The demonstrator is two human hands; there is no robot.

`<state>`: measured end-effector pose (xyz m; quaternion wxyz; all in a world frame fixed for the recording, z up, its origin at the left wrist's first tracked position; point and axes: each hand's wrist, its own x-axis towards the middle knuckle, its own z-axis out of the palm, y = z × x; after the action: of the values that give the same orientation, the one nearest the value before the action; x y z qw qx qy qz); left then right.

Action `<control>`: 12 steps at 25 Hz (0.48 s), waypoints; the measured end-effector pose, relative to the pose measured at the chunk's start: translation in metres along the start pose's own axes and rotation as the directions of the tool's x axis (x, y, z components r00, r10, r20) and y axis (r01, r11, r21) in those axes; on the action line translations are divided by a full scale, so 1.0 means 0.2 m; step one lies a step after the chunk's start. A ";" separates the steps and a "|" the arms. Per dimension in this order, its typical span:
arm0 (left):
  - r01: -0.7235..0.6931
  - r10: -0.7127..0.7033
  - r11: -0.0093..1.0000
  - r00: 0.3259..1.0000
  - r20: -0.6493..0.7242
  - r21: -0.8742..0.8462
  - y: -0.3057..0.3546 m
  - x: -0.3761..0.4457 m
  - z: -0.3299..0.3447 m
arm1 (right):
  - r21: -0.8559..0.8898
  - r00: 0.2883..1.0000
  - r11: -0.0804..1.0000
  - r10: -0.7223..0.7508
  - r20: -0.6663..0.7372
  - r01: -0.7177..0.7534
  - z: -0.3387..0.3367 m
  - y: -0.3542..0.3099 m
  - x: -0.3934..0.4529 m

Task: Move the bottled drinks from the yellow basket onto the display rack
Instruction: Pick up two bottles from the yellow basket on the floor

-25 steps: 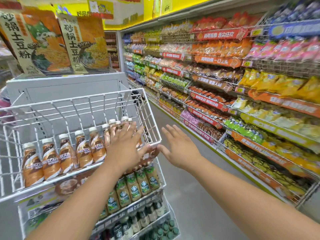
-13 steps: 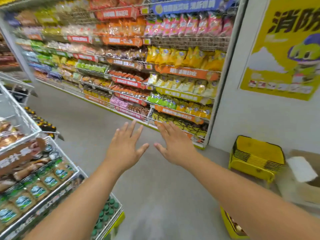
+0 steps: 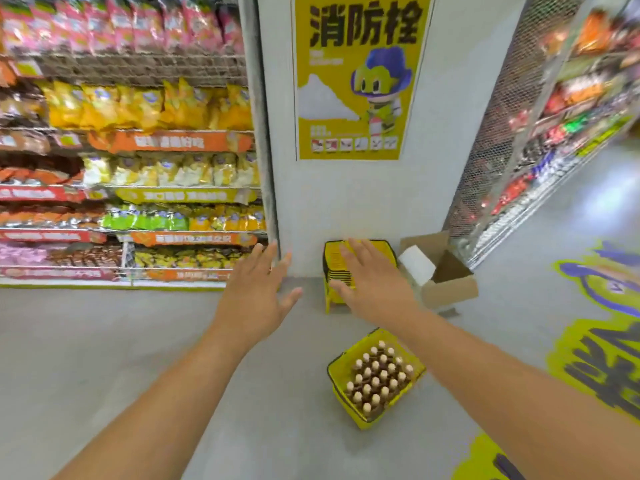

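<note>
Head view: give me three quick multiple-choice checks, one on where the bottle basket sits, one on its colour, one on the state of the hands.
1. Where is the basket of bottles?
A. On the floor
B. On a snack shelf
C. Inside the cardboard box

2. What colour is that basket?
A. Red
B. Yellow
C. Blue

3. What are the left hand and right hand doing?
A. Each grips a bottle
B. Both carry the basket
C. Both are open and empty

Answers: 1 A, it stands on the grey floor below the right forearm; 2 B, rim and walls are yellow; 3 C, fingers are spread with nothing in them.
</note>
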<state>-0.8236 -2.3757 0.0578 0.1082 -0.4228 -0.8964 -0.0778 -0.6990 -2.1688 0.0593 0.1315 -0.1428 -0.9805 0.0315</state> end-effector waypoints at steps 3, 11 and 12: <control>-0.078 0.078 0.997 0.997 -0.008 -0.023 0.07 0.33 0.10 | -0.082 0.997 0.994 0.068 -0.030 -0.070 0.00 0.23 0.09; -0.230 0.234 0.970 0.972 0.035 -0.084 0.31 0.90 0.37 | -0.140 0.972 0.962 0.230 -0.051 -0.235 0.07 0.75 0.25; -0.233 0.237 0.969 0.970 0.045 -0.079 0.35 0.95 0.41 | -0.143 0.972 0.961 0.229 -0.057 -0.235 0.08 0.80 0.26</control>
<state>-0.8983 -2.1722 0.0317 0.0767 -0.5316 -0.8391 -0.0857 -0.7082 -1.9999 0.0407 0.1355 -0.2667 -0.9537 -0.0294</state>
